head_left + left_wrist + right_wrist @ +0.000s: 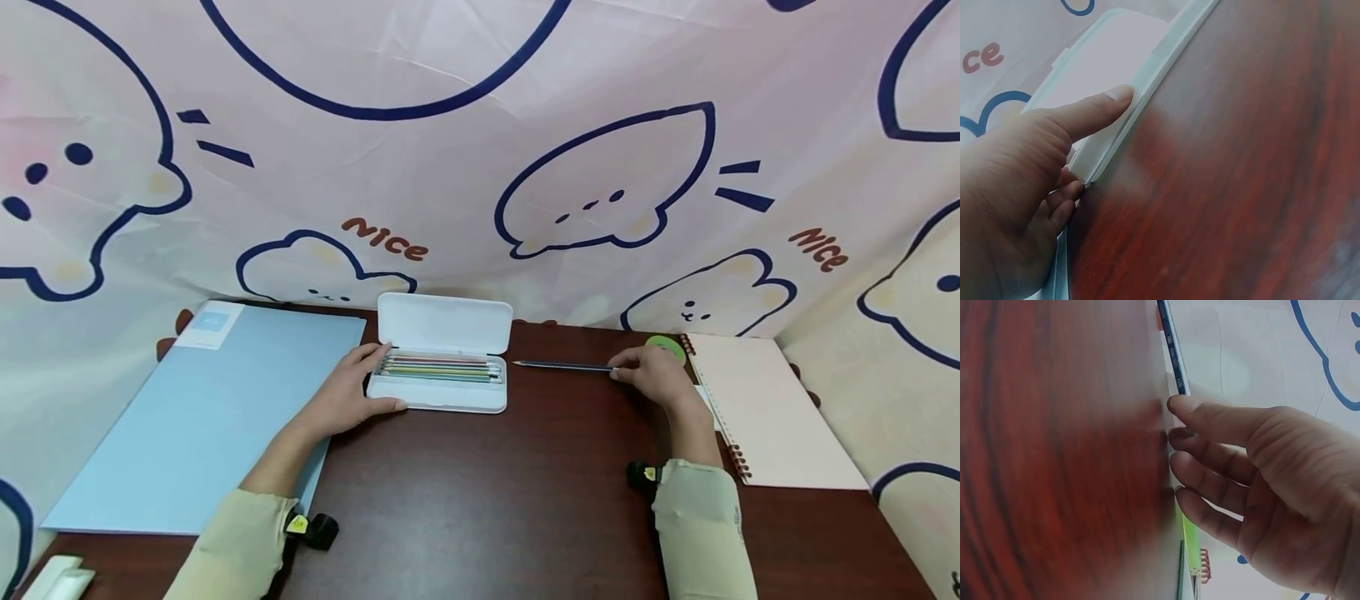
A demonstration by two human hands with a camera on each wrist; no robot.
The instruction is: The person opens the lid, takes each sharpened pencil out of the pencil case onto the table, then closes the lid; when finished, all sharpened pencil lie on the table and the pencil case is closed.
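A white pencil case [438, 397] lies open at the back of the table, its lid [446, 323] tilted up behind it. Several colored pencils [442, 369] lie side by side inside. My left hand [341, 400] holds the case by its left end; in the left wrist view the thumb [1094, 112] lies over the front edge and the other fingers are at the corner. To the right of the case, my right hand [660, 379] pinches a dark pencil [564, 366] near one end. The pencil's sharpened tip points left, toward the case.
On the left lies a large light-blue folder [225, 417] with a white label. A spiral notebook [772, 408] lies on the right. Behind my right hand shows a green round object [667, 343]. White objects [60, 579] sit at the front left corner. Printed cloth [465, 183] hangs behind the table.
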